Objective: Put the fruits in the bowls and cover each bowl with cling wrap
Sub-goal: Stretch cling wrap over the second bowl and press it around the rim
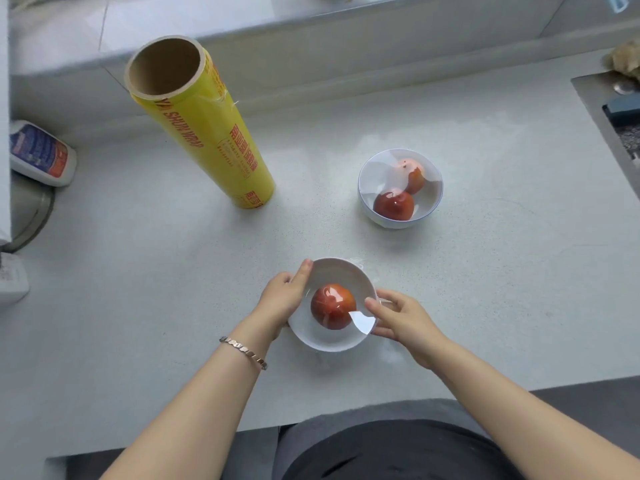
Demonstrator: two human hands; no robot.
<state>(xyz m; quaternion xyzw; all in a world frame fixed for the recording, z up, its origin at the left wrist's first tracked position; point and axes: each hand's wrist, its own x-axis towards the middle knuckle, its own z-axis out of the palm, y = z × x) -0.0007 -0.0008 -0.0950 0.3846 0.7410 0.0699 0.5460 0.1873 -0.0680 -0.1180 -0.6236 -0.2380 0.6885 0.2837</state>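
head view: both hands on the near bowl

head camera, my only feed, looks down on a pale counter (173,289). the near bowl (311,336) sits at its front edge with one red fruit (333,306) inside and clear film (362,320) stretched over the top. my left hand (282,299), a bracelet (244,349) on its wrist, cups the bowl's left side, fingers curved along the rim. my right hand (401,318) grips the right edge, thumb on top and fingers under the side. further back to the right, well apart, the far bowl (398,225) holds two fruits (394,205) under film. the yellow cling wrap roll (207,133) stands upright at back left.
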